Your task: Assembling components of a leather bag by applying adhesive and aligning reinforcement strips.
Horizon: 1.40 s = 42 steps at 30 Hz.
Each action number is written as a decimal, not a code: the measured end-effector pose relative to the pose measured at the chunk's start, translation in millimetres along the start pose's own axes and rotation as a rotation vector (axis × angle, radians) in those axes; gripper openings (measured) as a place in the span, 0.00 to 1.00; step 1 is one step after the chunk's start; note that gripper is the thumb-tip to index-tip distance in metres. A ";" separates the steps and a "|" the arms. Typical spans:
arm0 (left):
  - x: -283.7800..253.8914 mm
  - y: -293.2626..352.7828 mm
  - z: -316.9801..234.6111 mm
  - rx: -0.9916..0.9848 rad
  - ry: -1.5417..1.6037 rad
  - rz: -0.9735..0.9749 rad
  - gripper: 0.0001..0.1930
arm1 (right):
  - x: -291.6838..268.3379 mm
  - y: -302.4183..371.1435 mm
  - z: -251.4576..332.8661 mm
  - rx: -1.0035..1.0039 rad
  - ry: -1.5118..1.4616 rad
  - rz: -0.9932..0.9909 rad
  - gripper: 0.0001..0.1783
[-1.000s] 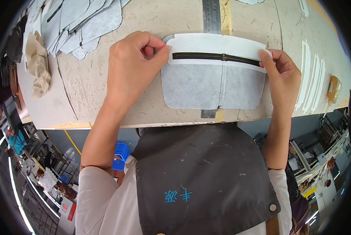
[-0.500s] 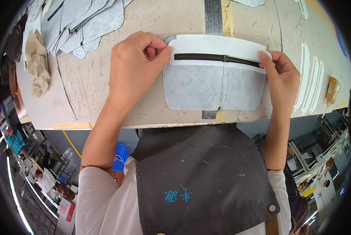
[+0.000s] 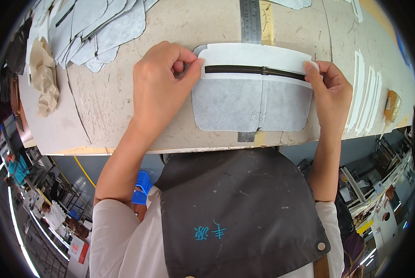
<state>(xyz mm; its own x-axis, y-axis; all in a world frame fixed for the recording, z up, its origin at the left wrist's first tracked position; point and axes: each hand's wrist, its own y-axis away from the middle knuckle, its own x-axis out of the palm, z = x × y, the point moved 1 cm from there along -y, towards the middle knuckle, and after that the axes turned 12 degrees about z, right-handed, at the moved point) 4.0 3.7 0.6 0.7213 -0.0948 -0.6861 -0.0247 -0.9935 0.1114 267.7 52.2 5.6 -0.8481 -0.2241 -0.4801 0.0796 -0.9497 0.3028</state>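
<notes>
A grey fabric-like panel (image 3: 228, 104) with rounded corners lies flat on the table in front of me. Along its far part runs a white strip (image 3: 256, 54) with a long slot, and a dark band (image 3: 235, 69) shows through the slot. My left hand (image 3: 158, 83) pinches the strip's left end between thumb and fingers. At the right end, my right hand (image 3: 330, 92) holds the strip the same way, thumb on top. A corner of the panel sticks out beyond the strip at the far left. The fingertips under the strip are partly hidden.
A steel ruler (image 3: 250, 23) and yellow tape (image 3: 267, 23) run beneath the panel. Several grey panels (image 3: 121, 34) are piled at the far left, near crumpled brown paper (image 3: 44, 78). To the right lie several slotted white strips (image 3: 369, 99) and an amber bottle (image 3: 392, 106).
Very little differs. The whole view has shifted slightly, and my left hand sits a touch lower. Both hands keep their pinch on the strip's ends.
</notes>
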 end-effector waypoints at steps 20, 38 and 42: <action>7.7 5.0 -1.1 0.145 -0.107 -0.062 0.07 | -21.6 -2.7 1.6 -0.082 0.232 0.134 0.08; 4.9 5.0 -2.5 0.072 -0.096 -0.011 0.04 | -9.3 -2.6 -0.1 -0.247 0.438 0.014 0.06; 5.3 5.0 -2.6 0.086 -0.107 -0.022 0.05 | -7.5 -0.4 1.5 -0.230 0.446 0.020 0.06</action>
<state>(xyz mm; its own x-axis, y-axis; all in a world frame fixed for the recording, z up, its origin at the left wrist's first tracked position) 9.5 -1.5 -0.6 0.6442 -0.0744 -0.7612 -0.0724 -0.9967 0.0362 273.2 54.7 10.3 -0.5426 -0.2670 -0.7964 0.2499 -0.9565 0.1504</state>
